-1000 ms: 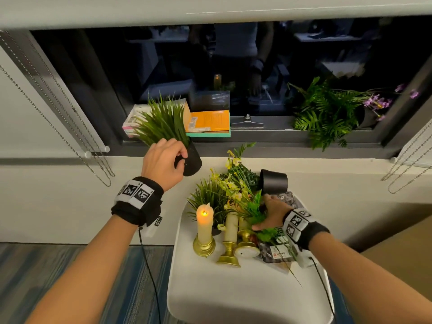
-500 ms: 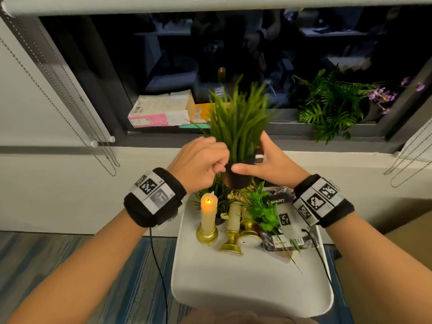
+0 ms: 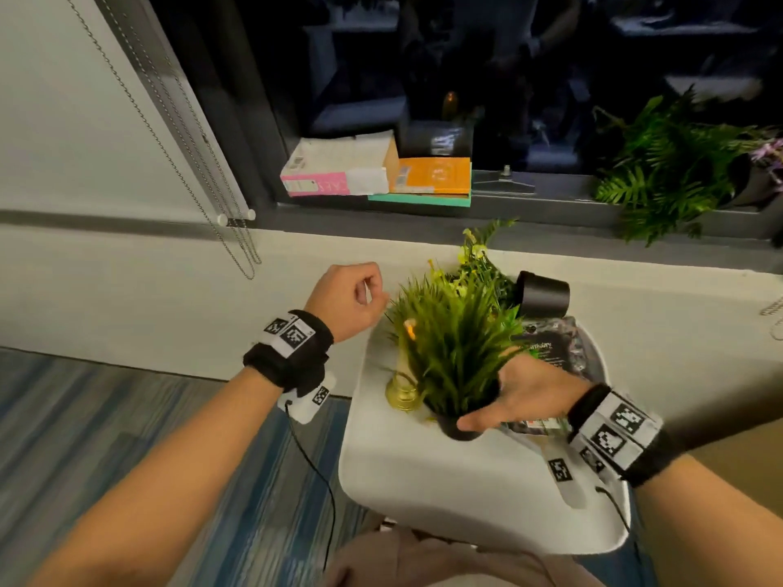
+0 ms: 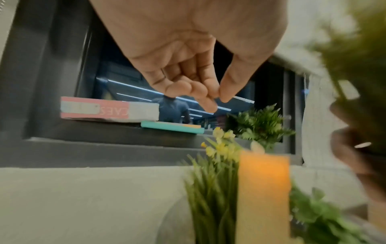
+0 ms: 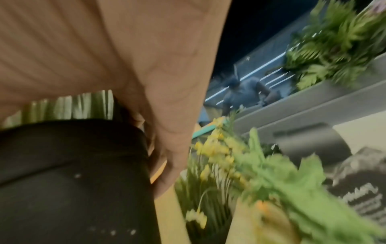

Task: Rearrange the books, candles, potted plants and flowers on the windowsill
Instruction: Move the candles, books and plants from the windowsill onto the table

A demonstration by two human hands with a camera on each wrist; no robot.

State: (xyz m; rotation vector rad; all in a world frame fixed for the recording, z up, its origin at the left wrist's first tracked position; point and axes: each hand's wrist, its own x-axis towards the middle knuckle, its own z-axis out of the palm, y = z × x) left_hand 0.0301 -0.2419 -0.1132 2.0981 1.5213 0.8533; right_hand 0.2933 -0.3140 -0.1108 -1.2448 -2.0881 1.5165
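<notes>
Half a second ago both hands were holding the grass pot [image 3: 459, 430] at sill height; now it is sitting lower, over the white table [image 3: 445, 480], and only the right hand [image 3: 525, 396] is gripping its black pot. Behind the grass, a lit candle [image 3: 409, 332] and yellow flowers [image 3: 470, 256] are standing on the same table. Left of it, the left hand [image 3: 347, 298] is hovering, fingers loosely curled, holding nothing. Beyond it, books [image 3: 339, 171] and a fern [image 3: 661, 171] are lying on the sill [image 3: 529, 205].

Windowsill [image 3: 551, 205]: books [image 3: 339, 171], fern [image 3: 661, 171], perhaps touching.
</notes>
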